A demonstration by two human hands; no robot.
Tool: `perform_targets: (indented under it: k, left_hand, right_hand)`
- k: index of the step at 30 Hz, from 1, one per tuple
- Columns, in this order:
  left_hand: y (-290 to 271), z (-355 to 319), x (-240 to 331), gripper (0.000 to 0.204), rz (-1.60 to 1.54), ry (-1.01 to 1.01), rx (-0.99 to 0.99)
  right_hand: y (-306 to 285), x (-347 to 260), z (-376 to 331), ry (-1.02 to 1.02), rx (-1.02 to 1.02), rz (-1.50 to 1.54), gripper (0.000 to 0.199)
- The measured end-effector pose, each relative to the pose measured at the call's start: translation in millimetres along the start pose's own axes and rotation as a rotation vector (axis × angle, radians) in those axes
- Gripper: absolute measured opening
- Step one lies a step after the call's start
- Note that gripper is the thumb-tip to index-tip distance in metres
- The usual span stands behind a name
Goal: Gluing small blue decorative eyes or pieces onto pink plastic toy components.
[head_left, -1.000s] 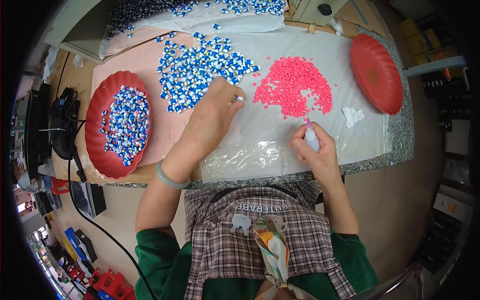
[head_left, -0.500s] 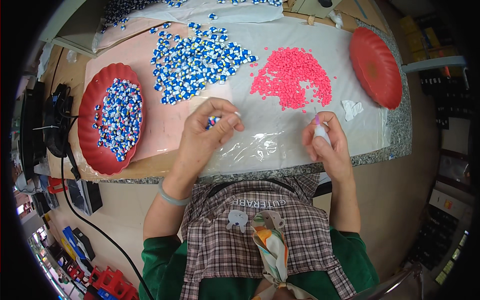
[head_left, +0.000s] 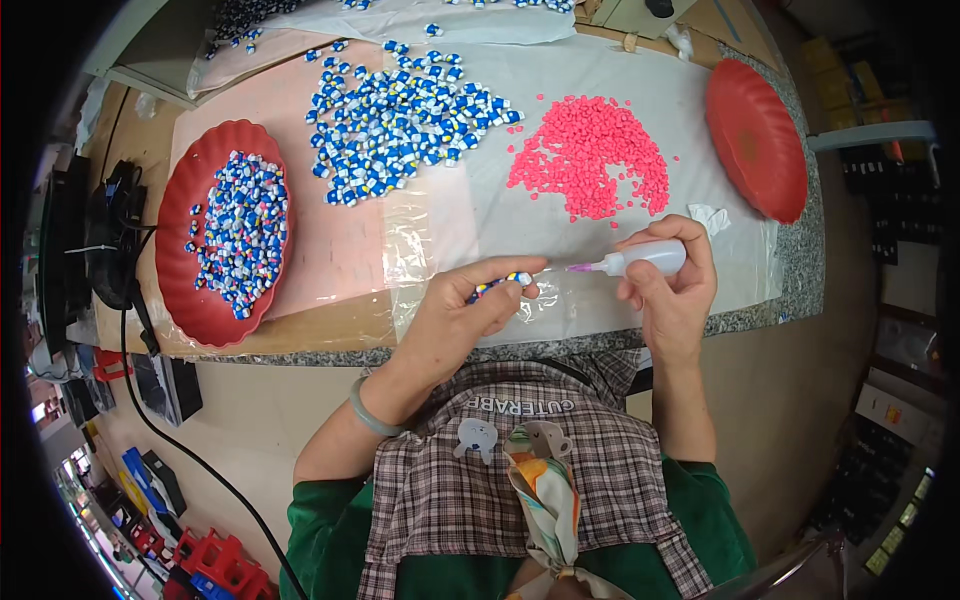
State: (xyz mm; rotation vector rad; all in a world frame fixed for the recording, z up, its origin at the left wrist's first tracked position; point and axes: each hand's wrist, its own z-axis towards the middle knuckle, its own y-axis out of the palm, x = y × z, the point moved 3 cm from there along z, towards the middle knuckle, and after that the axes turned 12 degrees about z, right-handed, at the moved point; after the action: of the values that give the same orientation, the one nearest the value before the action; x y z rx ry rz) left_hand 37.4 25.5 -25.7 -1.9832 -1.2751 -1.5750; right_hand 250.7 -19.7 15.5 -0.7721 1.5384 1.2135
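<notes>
My left hand (head_left: 445, 320) pinches a small blue-and-white piece (head_left: 518, 279) between thumb and fingers, with more such pieces partly hidden in its curled fingers. Wrapped round a small whitish squeeze bottle (head_left: 650, 260) is my right hand (head_left: 678, 300). The bottle lies nearly level, and its thin purple needle tip (head_left: 583, 267) points left at the pinched piece, just short of my left fingertips. Beyond the bottle spreads a heap of tiny pink pieces (head_left: 580, 140). Farther left lies a big scatter of blue-and-white pieces (head_left: 400, 130) with yellow spots.
A red scalloped tray (head_left: 175, 270) at the left holds many blue-and-white pieces with pink bits. Another red scalloped tray (head_left: 755, 140) stands at the far right. Crumpled white tissue (head_left: 708, 218) lies behind my right hand. The table's granite edge (head_left: 330, 358) runs before me.
My left hand has moved right and slightly down with its pieces. The bottle in my right hand has turned from upright-pointing to nearly level, its tip now facing my left fingers.
</notes>
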Motion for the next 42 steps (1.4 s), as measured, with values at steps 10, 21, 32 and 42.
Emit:
perform_targets:
  k: [10,21,32,42]
  left_hand:
    - [1.6,-1.9,3.2,0.028,0.292,0.130,0.125]
    - [7.0,-0.5,2.0,0.022,0.424,0.308,0.167]
    - [8.0,-1.1,0.3,0.020,0.396,0.277,0.164]
    - [7.5,-1.1,-2.3,0.021,0.432,0.287,0.163]
  right_hand:
    - [8.1,-5.2,-7.7,-0.083,-0.001,-0.160,0.035]
    - [13.2,-13.2,-18.4,-0.447,-0.140,-0.639,0.044]
    - [19.0,-17.7,-22.3,-0.470,-0.165,-0.702,0.042]
    - [25.8,-20.6,-20.4,-0.600,-0.223,-0.808,0.042]
